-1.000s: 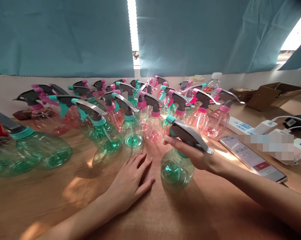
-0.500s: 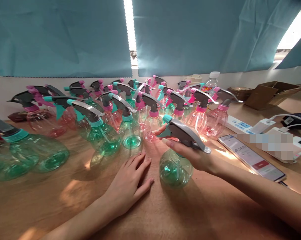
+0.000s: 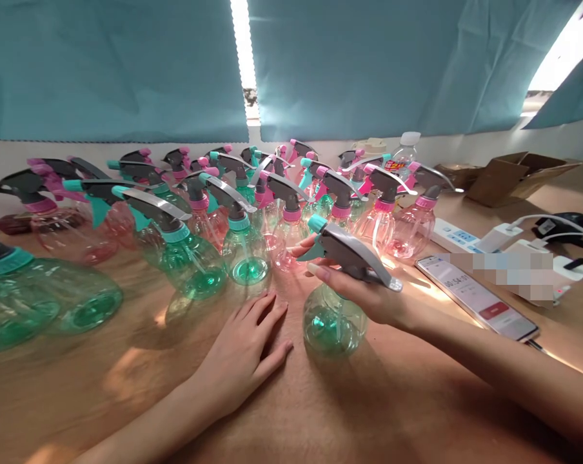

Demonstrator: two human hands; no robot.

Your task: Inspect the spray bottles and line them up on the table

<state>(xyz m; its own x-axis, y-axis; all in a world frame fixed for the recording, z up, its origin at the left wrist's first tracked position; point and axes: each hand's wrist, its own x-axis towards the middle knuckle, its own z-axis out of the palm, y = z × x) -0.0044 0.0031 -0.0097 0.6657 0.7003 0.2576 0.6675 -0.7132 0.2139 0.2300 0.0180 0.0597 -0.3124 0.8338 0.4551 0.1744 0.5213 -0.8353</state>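
Note:
A clear green spray bottle (image 3: 333, 328) stands upright on the wooden table, with a grey trigger head and a teal nozzle facing away to the left. My right hand (image 3: 369, 299) is closed round its neck just under the head, thumb on the near side and fingers partly hidden behind. Flat on the table to the left lies my left hand (image 3: 246, 351), open with fingers apart and holding nothing. Nearest to its fingertips stands another green spray bottle (image 3: 246, 254) with a teal collar.
Several pink spray bottles (image 3: 415, 225) and green ones crowd the back. More green bottles (image 3: 93, 299) stand at left. On the right are a phone (image 3: 480, 299), a power strip (image 3: 453, 235) with cables and an open cardboard box (image 3: 509, 180). Blue-green curtains (image 3: 127, 71) hang behind.
The whole view has shifted slightly, so everything sits a little further left in the picture. Both hands and the held spray bottle keep almost the same pose.

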